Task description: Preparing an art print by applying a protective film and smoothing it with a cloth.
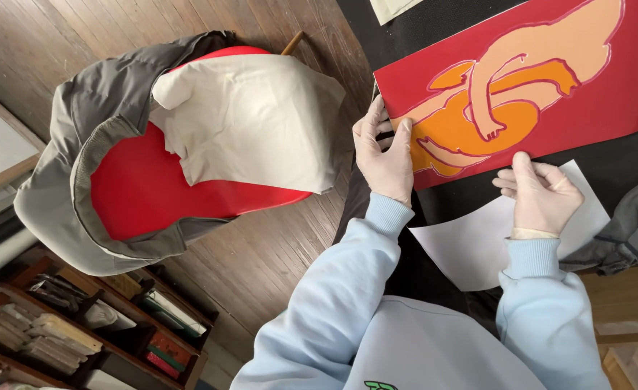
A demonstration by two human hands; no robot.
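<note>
Gloved left hand (385,155) & right hand (543,191) both pinch edges of glossy red print (608,87) w/ orange-peach shapes.

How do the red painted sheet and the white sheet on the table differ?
The red sheet carries an orange and peach design with dark red outlines; the white sheet is blank. The red sheet lies partly over the white sheet. The left hand and right hand pinch the red sheet's edges, not the white sheet's. Both lie flat on the black table.
</note>
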